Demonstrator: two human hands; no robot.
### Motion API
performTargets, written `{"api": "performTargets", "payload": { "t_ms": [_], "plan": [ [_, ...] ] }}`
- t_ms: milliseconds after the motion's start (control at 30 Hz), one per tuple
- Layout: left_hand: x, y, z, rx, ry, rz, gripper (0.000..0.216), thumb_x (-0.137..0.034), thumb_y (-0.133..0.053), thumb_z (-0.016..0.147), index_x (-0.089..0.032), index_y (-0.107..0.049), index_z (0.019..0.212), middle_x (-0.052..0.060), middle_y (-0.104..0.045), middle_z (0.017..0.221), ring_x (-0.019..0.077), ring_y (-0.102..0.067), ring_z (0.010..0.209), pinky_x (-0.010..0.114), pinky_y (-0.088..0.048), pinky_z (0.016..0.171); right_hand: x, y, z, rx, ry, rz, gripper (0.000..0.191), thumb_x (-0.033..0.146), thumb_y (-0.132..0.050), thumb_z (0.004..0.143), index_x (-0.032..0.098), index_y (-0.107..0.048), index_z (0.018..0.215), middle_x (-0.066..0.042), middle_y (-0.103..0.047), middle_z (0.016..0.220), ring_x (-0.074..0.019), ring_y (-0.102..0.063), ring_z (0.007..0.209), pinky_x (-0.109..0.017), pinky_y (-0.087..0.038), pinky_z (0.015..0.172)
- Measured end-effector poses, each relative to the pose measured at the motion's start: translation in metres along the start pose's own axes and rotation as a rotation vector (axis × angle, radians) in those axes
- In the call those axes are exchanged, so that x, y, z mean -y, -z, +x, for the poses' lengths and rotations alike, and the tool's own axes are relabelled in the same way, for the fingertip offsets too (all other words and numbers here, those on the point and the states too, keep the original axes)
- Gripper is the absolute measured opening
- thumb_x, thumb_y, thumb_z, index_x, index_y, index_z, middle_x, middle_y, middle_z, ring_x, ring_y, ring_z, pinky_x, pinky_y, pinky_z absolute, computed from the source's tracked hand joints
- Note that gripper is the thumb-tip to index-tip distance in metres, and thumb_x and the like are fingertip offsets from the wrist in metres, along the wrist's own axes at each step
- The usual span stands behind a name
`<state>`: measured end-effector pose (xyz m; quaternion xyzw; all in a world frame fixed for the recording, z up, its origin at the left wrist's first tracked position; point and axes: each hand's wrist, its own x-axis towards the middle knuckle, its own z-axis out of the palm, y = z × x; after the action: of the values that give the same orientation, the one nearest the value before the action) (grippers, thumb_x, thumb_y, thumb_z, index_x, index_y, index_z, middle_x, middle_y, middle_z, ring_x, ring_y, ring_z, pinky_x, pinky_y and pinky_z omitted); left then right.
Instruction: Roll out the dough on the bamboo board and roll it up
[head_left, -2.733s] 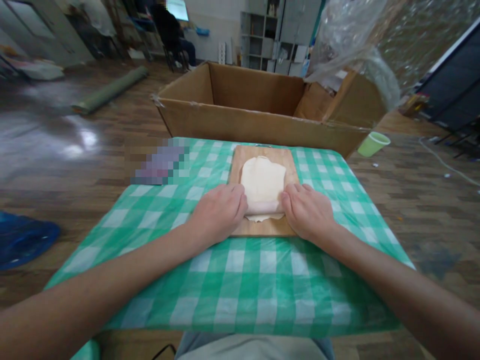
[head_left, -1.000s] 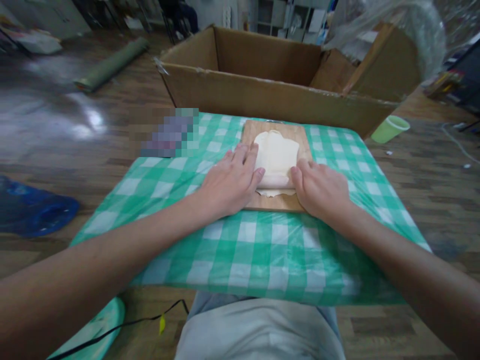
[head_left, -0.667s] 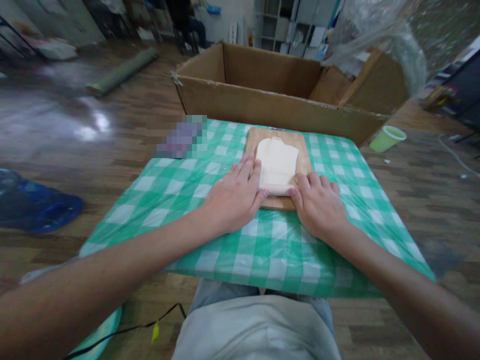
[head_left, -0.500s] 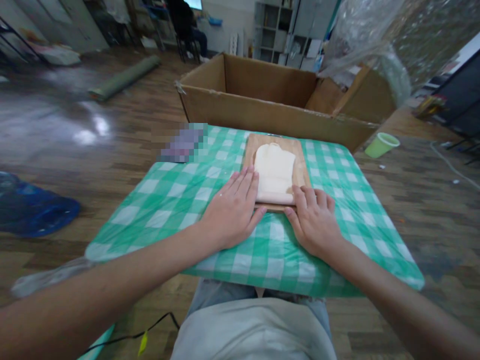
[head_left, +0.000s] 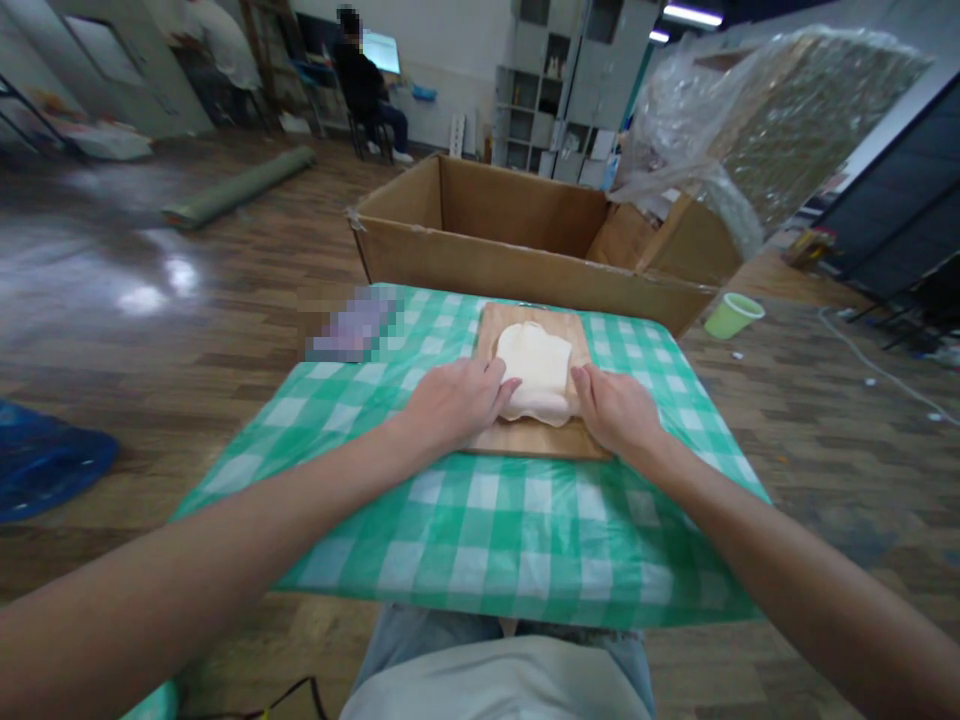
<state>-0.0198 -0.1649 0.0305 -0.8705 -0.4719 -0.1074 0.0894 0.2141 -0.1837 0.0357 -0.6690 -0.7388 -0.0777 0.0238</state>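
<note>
A pale sheet of dough (head_left: 534, 358) lies on a wooden cutting board (head_left: 551, 440). The edge nearest me is turned over into a thick, lumpy roll. At the left end of that roll is my left hand (head_left: 459, 398), fingers curled and thumb reaching onto the dough. My right hand (head_left: 619, 405) is closed at the right end, thumb and fingers pinching the dough's edge. Under the board is a green and white checked tablecloth (head_left: 480, 540).
Beyond the table stands a big cardboard box (head_left: 480, 250) with plastic wrap (head_left: 675, 130). A blurred flat item (head_left: 356, 325) lies at the table's far left corner. On the floor are a green cup (head_left: 733, 316) and a blue bag (head_left: 49, 460). A person (head_left: 367, 95) sits in the back.
My hands went from lying flat beside the dough to curled on its near edge. The rolled edge now sits farther from the board's near end and looks thicker. The view tilted upward.
</note>
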Motion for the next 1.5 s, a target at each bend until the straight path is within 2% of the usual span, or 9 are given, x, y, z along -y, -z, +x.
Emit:
{"api": "performTargets", "payload": {
  "t_ms": [133,300,433,533,833,1067,1167,1300,1500],
  "plan": [
    [0.006,-0.008,0.019,0.019,0.018,0.010,0.044,-0.035,-0.030,0.109,-0.014,-0.068,0.100,0.013,-0.073,0.091,0.0276,-0.070,0.087,0.037,-0.048,0.073,-0.001,-0.001,0.018,0.014,0.012,-0.026,0.056,0.042,-0.017,0.113,0.021,-0.068,0.102,-0.011,-0.078,0.102,-0.0267,-0.072,0.088,-0.034,-0.039,0.069],
    [0.002,-0.020,0.012,0.042,0.021,0.010,0.042,-0.032,-0.030,0.108,-0.014,-0.067,0.101,0.013,-0.072,0.093,0.0270,-0.069,0.088,0.038,-0.050,0.074,-0.002,-0.008,0.013,0.036,0.102,-0.011,0.050,0.038,-0.021,0.113,0.020,-0.066,0.103,-0.010,-0.076,0.108,-0.0259,-0.069,0.096,-0.034,-0.040,0.074],
    [-0.003,-0.016,0.002,0.008,-0.047,0.022,0.040,-0.030,-0.030,0.107,-0.014,-0.066,0.102,0.013,-0.070,0.095,0.0284,-0.066,0.092,0.042,-0.050,0.084,-0.007,-0.011,0.003,0.025,0.202,0.002,0.047,0.035,-0.020,0.113,0.019,-0.064,0.105,-0.011,-0.073,0.109,-0.0261,-0.064,0.104,-0.035,-0.039,0.088],
    [-0.005,-0.012,-0.002,0.009,-0.043,0.016,0.038,-0.031,-0.032,0.108,-0.015,-0.065,0.102,0.013,-0.069,0.095,0.0275,-0.065,0.090,0.041,-0.050,0.083,-0.010,-0.013,-0.001,0.015,0.257,-0.001,0.046,0.035,-0.020,0.113,0.018,-0.063,0.107,-0.012,-0.070,0.111,-0.0261,-0.060,0.104,-0.036,-0.037,0.093],
    [-0.012,-0.009,-0.012,-0.022,-0.042,0.011,0.035,-0.030,-0.032,0.107,-0.014,-0.063,0.106,0.015,-0.067,0.100,0.0289,-0.063,0.092,0.042,-0.049,0.080,-0.010,-0.011,-0.018,-0.013,0.284,0.003,0.044,0.041,-0.024,0.112,0.020,-0.062,0.105,-0.011,-0.065,0.108,-0.0283,-0.053,0.102,-0.039,-0.037,0.092],
    [-0.018,-0.001,-0.029,-0.019,-0.084,-0.006,0.031,-0.036,-0.041,0.103,-0.014,-0.063,0.105,0.018,-0.064,0.105,0.0346,-0.059,0.098,0.050,-0.046,0.084,-0.007,-0.009,-0.043,-0.036,0.327,-0.001,0.043,0.048,-0.032,0.108,0.020,-0.063,0.118,-0.013,-0.065,0.116,-0.0324,-0.051,0.103,-0.046,-0.035,0.093],
    [-0.022,0.003,-0.034,-0.015,-0.081,0.017,0.033,-0.040,-0.046,0.099,-0.014,-0.064,0.105,0.020,-0.062,0.107,0.0375,-0.057,0.100,0.054,-0.045,0.085,-0.006,-0.015,-0.056,-0.085,0.302,0.036,0.050,0.051,-0.034,0.107,0.014,-0.057,0.132,-0.018,-0.062,0.132,-0.0347,-0.050,0.112,-0.051,-0.032,0.102],
    [-0.027,0.005,-0.042,-0.020,-0.081,0.045,0.036,-0.044,-0.049,0.097,-0.013,-0.065,0.105,0.020,-0.061,0.107,0.0395,-0.055,0.103,0.055,-0.044,0.086,-0.003,-0.024,-0.074,-0.136,0.301,0.074,0.063,0.051,-0.033,0.107,0.008,-0.040,0.152,-0.021,-0.050,0.153,-0.0378,-0.043,0.133,-0.055,-0.026,0.113],
    [-0.034,0.004,-0.053,-0.054,-0.080,0.098,0.036,-0.044,-0.050,0.097,-0.013,-0.065,0.106,0.021,-0.061,0.108,0.0407,-0.054,0.105,0.056,-0.044,0.087,-0.001,-0.027,-0.094,-0.151,0.322,0.118,0.075,0.054,-0.036,0.105,0.004,-0.026,0.160,-0.023,-0.041,0.161,-0.0370,-0.030,0.148,-0.055,-0.020,0.120]
  ]
}}
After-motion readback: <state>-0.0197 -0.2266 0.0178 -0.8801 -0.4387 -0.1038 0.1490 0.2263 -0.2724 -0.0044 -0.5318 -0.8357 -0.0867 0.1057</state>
